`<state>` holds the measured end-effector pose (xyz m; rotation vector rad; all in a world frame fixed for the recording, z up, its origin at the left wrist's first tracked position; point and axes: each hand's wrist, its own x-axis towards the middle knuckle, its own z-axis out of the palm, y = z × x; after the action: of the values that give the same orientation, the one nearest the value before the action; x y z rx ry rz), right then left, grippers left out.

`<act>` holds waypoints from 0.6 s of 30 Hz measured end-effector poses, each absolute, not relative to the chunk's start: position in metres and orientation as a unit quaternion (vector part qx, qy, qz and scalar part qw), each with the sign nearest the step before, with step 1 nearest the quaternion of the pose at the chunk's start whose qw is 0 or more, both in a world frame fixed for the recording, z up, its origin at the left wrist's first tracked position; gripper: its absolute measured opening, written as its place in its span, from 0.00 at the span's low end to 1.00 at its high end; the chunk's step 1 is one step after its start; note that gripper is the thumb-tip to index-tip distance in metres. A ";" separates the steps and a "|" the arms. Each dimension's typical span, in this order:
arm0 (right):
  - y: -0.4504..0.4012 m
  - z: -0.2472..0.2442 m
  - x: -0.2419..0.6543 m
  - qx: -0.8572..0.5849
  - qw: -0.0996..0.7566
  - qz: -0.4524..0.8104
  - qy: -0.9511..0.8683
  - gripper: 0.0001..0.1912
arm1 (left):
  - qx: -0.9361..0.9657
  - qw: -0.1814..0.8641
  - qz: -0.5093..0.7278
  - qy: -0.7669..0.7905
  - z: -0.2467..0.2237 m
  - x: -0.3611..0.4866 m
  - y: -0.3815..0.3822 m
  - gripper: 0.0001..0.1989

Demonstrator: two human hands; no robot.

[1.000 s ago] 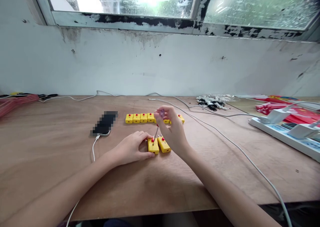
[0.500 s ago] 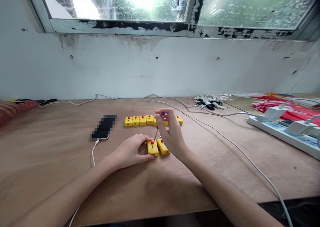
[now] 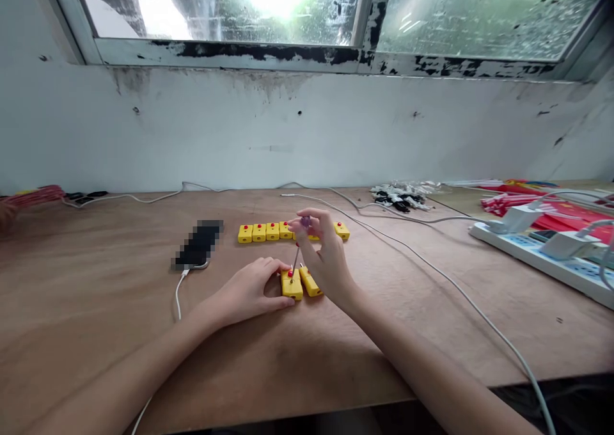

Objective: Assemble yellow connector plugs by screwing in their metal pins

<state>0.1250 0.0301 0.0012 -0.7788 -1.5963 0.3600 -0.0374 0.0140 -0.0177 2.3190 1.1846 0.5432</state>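
Observation:
My left hand (image 3: 247,291) grips a yellow two-pin connector (image 3: 292,286) from the left, its fingertips against the block's side. My right hand (image 3: 327,259) pinches a small purple-handled screwdriver (image 3: 296,259) above that block, with the shaft slanting down and the tip resting on a red-topped screw. Just right of the held block lies a second yellow connector (image 3: 310,283), its metal pins pointing up the table. Behind my hands, a row of several similar yellow connectors (image 3: 266,231) runs across the table, partly hidden by my right hand.
A pixelated phone (image 3: 198,245) lies left of the row on a plywood table (image 3: 110,281), with a white cable attached. Thin white cables cross the table. Small black-and-white parts (image 3: 398,195), a power strip (image 3: 532,249) and red bundles (image 3: 570,221) stand to the right.
The screwdriver handle has tilted slightly left while its tip stays on the screw. The whole view has shifted slightly, and the left hand has not visibly changed its hold.

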 end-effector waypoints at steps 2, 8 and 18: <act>0.030 0.002 0.124 -0.337 0.622 0.117 -0.698 0.08 | 0.847 0.237 0.199 0.432 -0.017 -0.037 0.014 0.22; 0.032 0.001 0.125 -0.356 0.619 0.179 -0.676 0.11 | 0.850 0.234 0.192 0.431 -0.016 -0.037 0.014 0.22; 0.029 0.003 0.126 -0.354 0.618 0.113 -0.692 0.08 | 0.850 0.233 0.193 0.431 -0.017 -0.037 0.014 0.21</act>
<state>0.1265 0.0290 0.0027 -0.8155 -1.5934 0.2597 -0.0371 0.0144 -0.0173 2.3346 1.1833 0.5310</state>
